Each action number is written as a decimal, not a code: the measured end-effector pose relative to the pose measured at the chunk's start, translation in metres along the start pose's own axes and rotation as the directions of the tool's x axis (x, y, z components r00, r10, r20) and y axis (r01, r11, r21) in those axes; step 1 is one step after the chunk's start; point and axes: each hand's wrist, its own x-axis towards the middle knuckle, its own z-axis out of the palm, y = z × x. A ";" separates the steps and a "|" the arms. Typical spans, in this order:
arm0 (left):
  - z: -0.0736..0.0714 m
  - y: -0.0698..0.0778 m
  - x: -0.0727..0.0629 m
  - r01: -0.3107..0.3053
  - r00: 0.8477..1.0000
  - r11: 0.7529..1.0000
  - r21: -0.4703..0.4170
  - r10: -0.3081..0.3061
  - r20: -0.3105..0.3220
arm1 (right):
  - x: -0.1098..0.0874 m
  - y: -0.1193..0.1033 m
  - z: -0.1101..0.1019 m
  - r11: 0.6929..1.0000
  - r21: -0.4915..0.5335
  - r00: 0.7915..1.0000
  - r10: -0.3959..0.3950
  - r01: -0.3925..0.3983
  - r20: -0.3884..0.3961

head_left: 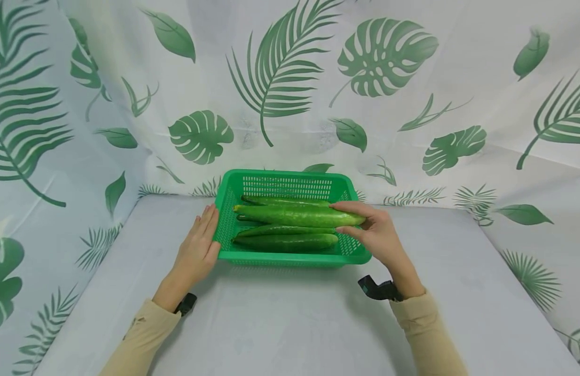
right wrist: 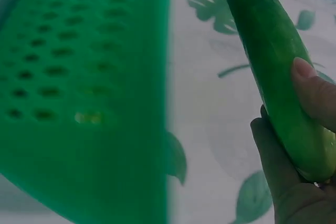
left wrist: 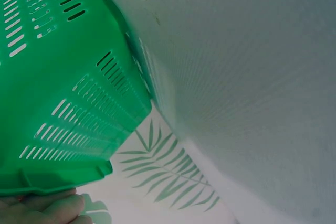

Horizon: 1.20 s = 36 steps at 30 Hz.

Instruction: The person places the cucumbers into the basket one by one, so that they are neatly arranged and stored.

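A green plastic basket point(head_left: 290, 259) with slotted walls stands on the table and holds several cucumbers point(head_left: 285, 242) lying side by side. My right hand point(head_left: 377, 230) grips the right end of a lighter green cucumber point(head_left: 294, 214), which lies level above the others. In the right wrist view, thumb and fingers sit on opposite sides of this cucumber point(right wrist: 273, 56). My left hand point(head_left: 199, 248) rests against the basket's left end, its fingers extended along the rim. The left wrist view shows these fingers point(left wrist: 63, 208) touching the basket's rim point(left wrist: 52, 182) from outside.
The basket stands on a pale table point(head_left: 280, 324), near a white curtain point(head_left: 290, 151) printed with green leaves. Black wrist straps with cameras point(head_left: 379, 289) sit on both forearms, below beige sleeves point(head_left: 144, 334).
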 end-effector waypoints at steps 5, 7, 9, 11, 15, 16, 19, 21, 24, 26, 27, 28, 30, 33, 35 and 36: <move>0.000 0.000 0.000 0.000 1.000 1.000 0.000 0.000 -0.001 | -0.009 0.012 0.015 0.991 -0.077 0.992 0.116 -0.112 0.055; 0.000 0.000 0.000 0.001 1.000 1.000 -0.001 -0.001 0.002 | -0.011 0.017 0.018 0.982 -0.110 0.985 0.160 -0.152 0.069; 0.000 -0.001 0.000 0.001 1.000 1.000 0.000 -0.001 0.002 | -0.012 0.021 0.021 0.975 -0.141 0.979 0.185 -0.173 0.083; 0.001 -0.001 -0.001 0.003 1.000 1.000 0.001 -0.003 0.003 | -0.013 0.023 0.023 0.970 -0.161 0.975 0.197 -0.179 0.099; 0.001 -0.001 0.000 0.000 1.000 1.000 -0.001 0.000 -0.001 | -0.013 0.025 0.025 0.971 -0.188 0.975 0.177 -0.150 0.137; 0.000 -0.001 0.000 -0.001 1.000 1.000 -0.002 0.001 0.001 | -0.013 0.025 0.026 0.971 -0.193 0.975 0.168 -0.138 0.147; 0.000 0.000 0.000 -0.003 1.000 1.000 -0.005 0.003 0.001 | -0.013 0.026 0.027 0.973 -0.206 0.976 0.138 -0.102 0.170; 0.000 0.000 0.000 -0.004 1.000 1.000 -0.004 0.004 0.000 | -0.014 0.025 0.027 0.972 -0.213 0.976 0.133 -0.095 0.173; 0.000 0.000 0.000 -0.003 1.000 1.000 0.000 0.003 -0.002 | -0.014 0.025 0.026 0.967 -0.231 0.973 0.154 -0.113 0.170; 0.000 0.000 0.000 -0.003 1.000 1.000 0.005 0.003 -0.004 | -0.014 0.026 0.026 0.962 -0.237 0.970 0.178 -0.136 0.167; 0.000 0.000 0.000 -0.001 1.000 1.000 0.005 0.001 -0.004 | -0.014 0.026 0.026 0.960 -0.239 0.968 0.189 -0.147 0.165; 0.000 0.001 0.000 0.002 1.000 1.000 0.004 -0.001 -0.003 | -0.014 0.026 0.026 0.959 -0.238 0.966 0.197 -0.155 0.164; 0.000 0.001 -0.001 0.006 1.000 1.000 0.005 -0.006 0.000 | -0.014 0.027 0.027 0.956 -0.233 0.962 0.218 -0.177 0.165; -0.001 0.001 -0.001 0.011 1.000 1.000 0.003 -0.011 0.008 | -0.013 0.027 0.027 0.951 -0.234 0.956 0.243 -0.202 0.162; -0.001 0.001 0.000 0.011 1.000 1.000 0.005 -0.011 0.012 | -0.013 0.027 0.027 0.944 -0.252 0.953 0.257 -0.212 0.159; -0.001 0.001 0.000 0.012 1.000 1.000 0.006 -0.012 0.013 | -0.012 0.026 0.028 0.940 -0.267 0.953 0.260 -0.213 0.155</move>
